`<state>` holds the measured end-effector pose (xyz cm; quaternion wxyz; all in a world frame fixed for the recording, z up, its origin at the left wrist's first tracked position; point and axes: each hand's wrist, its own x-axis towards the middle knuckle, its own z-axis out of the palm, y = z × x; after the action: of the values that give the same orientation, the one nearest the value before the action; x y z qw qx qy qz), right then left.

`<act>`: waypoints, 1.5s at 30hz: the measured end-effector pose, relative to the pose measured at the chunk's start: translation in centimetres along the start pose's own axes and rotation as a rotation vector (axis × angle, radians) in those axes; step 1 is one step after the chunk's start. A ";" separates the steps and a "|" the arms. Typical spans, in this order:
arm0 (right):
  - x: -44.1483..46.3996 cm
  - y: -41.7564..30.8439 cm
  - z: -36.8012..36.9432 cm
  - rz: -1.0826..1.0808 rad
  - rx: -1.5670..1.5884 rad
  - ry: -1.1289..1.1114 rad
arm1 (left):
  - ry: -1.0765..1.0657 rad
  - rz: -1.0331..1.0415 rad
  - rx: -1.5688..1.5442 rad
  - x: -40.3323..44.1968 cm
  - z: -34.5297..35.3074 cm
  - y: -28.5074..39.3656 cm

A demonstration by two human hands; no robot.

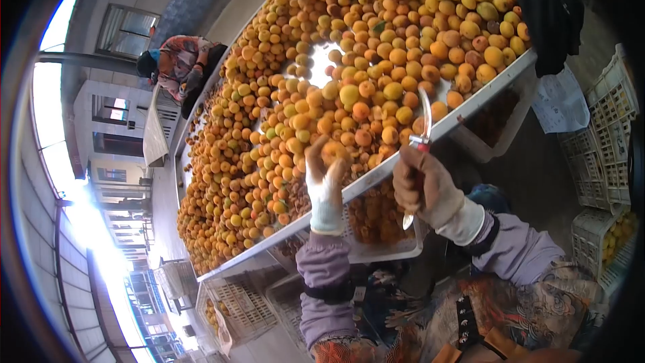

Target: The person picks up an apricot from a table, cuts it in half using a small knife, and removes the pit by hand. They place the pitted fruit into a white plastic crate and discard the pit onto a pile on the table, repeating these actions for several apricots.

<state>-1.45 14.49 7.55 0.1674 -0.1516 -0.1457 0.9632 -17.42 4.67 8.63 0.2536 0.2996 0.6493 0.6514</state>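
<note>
Knife [421, 138] held in right hand [428, 189] (gloved).

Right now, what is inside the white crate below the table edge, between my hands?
Orange-brown fruit shows in the white crate. The table edge and your right hand hide part; deeper layers are covered.

Knife [426, 111] blade's shiny metal by the table's [376, 173] near edge, gloves [326, 210] are matt knit cloth, apricots [349, 95] smooth-ish, crates [588, 161] dull plastic.

1. One head-worn camera looks forward and down across the tabletop [485, 93].
2. The wearer's fingers [405, 181] are close to it.
3. Its wide, round-edged view lies sideways, roof [41, 232] toward the left.
</note>
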 end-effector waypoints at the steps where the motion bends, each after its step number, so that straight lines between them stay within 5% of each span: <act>1: 0.1 0.0 -0.1 -0.066 -0.008 -0.044 | -0.023 -0.035 -0.093 -1.8 -0.2 -0.8; 10: -0.1 2.1 0.1 -0.347 -0.299 -0.194 | -0.073 -0.299 -0.267 -13.0 1.1 -5.6; 32: 0.4 4.9 0.5 -0.393 -0.523 -0.197 | -0.059 -0.304 -0.249 -13.7 1.4 -5.5; 35: 2.0 3.5 -0.8 0.029 0.026 -0.088 | -0.075 -0.286 -0.243 -13.8 1.7 -4.8; 38: 2.4 3.3 -0.5 0.047 0.167 -0.029 | -0.049 -0.163 -0.231 -13.6 1.9 -5.8; 40: 2.1 2.7 -0.4 -0.114 0.080 -0.002 | -0.037 -0.236 -0.333 -13.9 1.1 -5.4; 45: 0.8 2.6 0.0 -0.017 -0.262 -0.029 | 0.011 -0.117 -0.322 -13.4 -0.2 -5.6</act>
<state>-2.88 12.44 6.48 0.1524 -0.1569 -0.2741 0.9365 -8.57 -4.98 2.26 0.3325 0.2131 0.5541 0.7328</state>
